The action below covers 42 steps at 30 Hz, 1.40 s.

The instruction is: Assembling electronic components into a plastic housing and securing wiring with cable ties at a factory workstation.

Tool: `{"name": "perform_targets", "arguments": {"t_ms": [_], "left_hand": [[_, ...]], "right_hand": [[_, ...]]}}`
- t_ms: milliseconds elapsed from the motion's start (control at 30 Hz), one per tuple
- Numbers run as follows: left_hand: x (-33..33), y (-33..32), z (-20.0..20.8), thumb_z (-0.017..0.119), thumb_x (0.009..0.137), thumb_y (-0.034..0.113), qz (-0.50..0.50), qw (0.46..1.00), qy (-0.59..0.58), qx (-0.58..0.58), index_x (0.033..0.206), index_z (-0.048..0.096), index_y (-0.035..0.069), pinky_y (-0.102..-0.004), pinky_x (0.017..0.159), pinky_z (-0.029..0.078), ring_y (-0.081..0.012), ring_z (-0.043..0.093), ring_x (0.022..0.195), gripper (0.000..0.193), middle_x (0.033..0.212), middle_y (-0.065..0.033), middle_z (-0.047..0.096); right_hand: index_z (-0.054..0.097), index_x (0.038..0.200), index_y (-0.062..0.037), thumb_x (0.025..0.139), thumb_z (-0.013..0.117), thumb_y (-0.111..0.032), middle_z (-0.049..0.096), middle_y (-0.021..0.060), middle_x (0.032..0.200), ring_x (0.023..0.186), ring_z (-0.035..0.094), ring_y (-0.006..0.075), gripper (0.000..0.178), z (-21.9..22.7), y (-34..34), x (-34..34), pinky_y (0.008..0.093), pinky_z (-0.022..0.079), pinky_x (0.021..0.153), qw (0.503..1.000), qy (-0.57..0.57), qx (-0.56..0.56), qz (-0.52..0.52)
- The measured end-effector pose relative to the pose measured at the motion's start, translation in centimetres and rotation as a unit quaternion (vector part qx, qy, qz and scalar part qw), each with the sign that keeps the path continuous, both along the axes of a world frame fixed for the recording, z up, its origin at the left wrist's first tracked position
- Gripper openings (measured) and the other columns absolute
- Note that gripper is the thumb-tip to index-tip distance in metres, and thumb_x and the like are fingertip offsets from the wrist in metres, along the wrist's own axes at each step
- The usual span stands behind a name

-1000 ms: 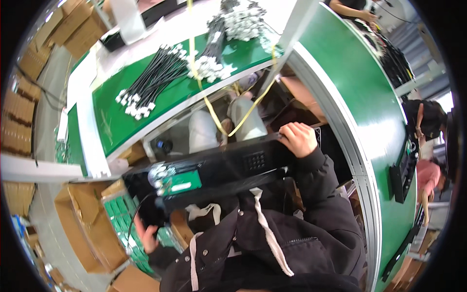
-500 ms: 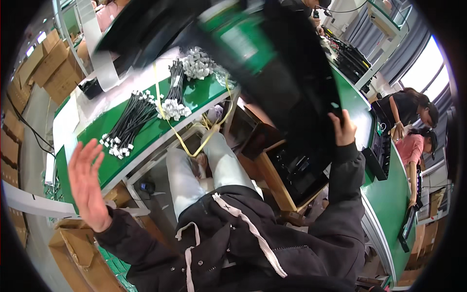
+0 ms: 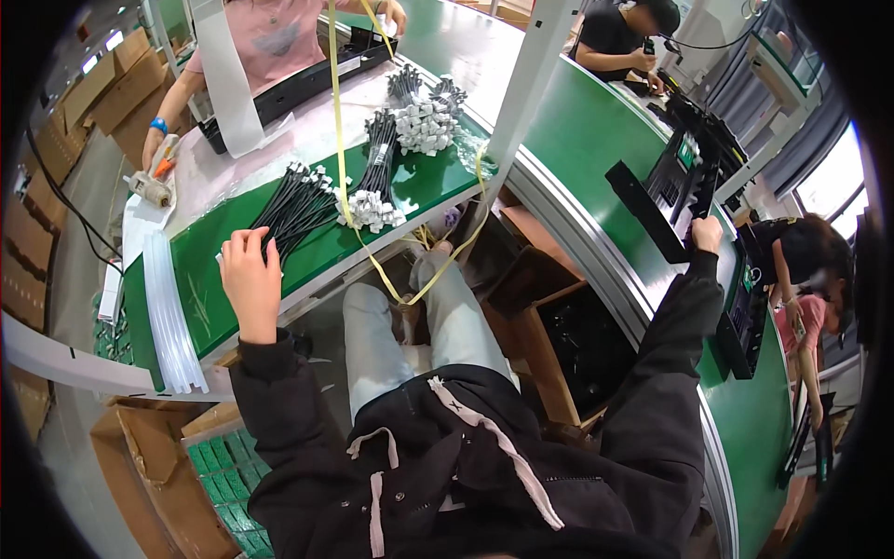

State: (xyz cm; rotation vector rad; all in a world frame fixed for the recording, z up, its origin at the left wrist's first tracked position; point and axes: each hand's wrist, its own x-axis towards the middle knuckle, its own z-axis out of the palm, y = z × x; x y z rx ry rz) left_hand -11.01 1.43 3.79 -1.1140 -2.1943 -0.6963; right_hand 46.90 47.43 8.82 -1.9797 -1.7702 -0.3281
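Observation:
My left hand (image 3: pixel 250 289) is over the near end of a bundle of black cables (image 3: pixel 293 210) with white connectors, on the green bench in front. Its fingers are slightly bent and apart, and it hides that end of the bundle. At the right-hand bench, my right hand (image 3: pixel 707 235) is closed on the edge of a long black housing (image 3: pixel 652 212). A green circuit board (image 3: pixel 687 152) shows among the black parts there. Two more cable bundles, one of them a black bundle (image 3: pixel 380 154), lie beside the first.
Clear plastic tubes (image 3: pixel 172 317) and a glue gun (image 3: pixel 154 182) lie at the left. A yellow strap (image 3: pixel 400 296) hangs across the bench edge. A person in pink (image 3: pixel 279 42) works opposite at a black housing. An open carton (image 3: pixel 559 359) stands below, beside my knees.
The large black housing has gone from in front of my view to the right-hand bench, with my right hand on it. My left hand has come down and inward to the cable bundle.

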Motion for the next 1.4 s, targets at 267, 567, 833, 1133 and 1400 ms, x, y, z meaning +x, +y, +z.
{"name": "perform_targets", "arguments": {"t_ms": [267,567,833,1133,1400], "left_hand": [[-2.4,2.4,-0.9,0.057,0.086,0.022,0.008,0.991,0.035,-0.125,0.085,0.063,0.011,-0.0376,0.071,0.04,-0.025,0.054,0.084,0.013,0.084,-0.005,0.056],[-7.3,4.2,-2.5,0.063,0.08,0.016,-0.08,0.982,-0.107,-0.133,0.08,0.059,0.004,-0.0411,0.069,0.04,-0.0304,0.056,0.076,0.012,0.077,-0.0098,0.058],[-7.9,2.2,0.3,0.063,0.078,0.008,-0.088,0.964,-0.196,-0.158,0.081,0.056,0.001,-0.0396,0.061,0.042,-0.0285,0.055,0.068,0.011,0.072,-0.0126,0.056],[-7.4,2.5,1.3,0.051,0.09,0.011,0.005,0.981,-0.176,0.082,0.098,0.055,0.002,-0.0326,0.06,0.044,-0.0225,0.059,0.068,0.012,0.078,-0.0114,0.06],[-2.7,1.7,4.4,0.046,0.095,0.015,0.04,0.945,0.061,0.319,0.103,0.054,0.0,-0.0287,0.066,0.046,-0.0189,0.058,0.071,0.019,0.085,-0.011,0.059]], "right_hand": [[0.069,0.077,-0.0036,0.074,0.053,-0.022,0.066,0.0196,0.083,0.081,0.064,0.0389,0.024,-5.9,9.2,-2.8,0.046,0.052,0.074,0.999,-0.033,0.03,-0.027],[0.06,0.104,-0.0038,0.082,0.045,-0.041,0.063,0.0227,0.098,0.085,0.064,0.0387,0.046,-0.2,5.3,7.1,0.0416,0.052,0.073,0.997,0.057,-0.027,-0.038],[0.061,0.118,-0.0161,0.081,0.051,-0.039,0.05,0.0115,0.132,0.121,0.048,0.0299,0.045,-1.9,-4.4,28.5,0.05,0.039,0.096,0.9,0.071,-0.089,-0.42],[0.066,0.102,-0.0053,0.08,0.057,-0.044,0.061,0.0237,0.106,0.105,0.057,0.0384,0.046,-7.5,0.5,38.2,0.045,0.045,0.089,0.961,0.047,-0.092,-0.255],[0.065,0.091,0.0007,0.08,0.059,-0.04,0.063,0.0246,0.096,0.096,0.059,0.0402,0.042,-4.5,-4.0,33.0,0.0476,0.047,0.082,0.958,-0.017,0.036,-0.284]]}}
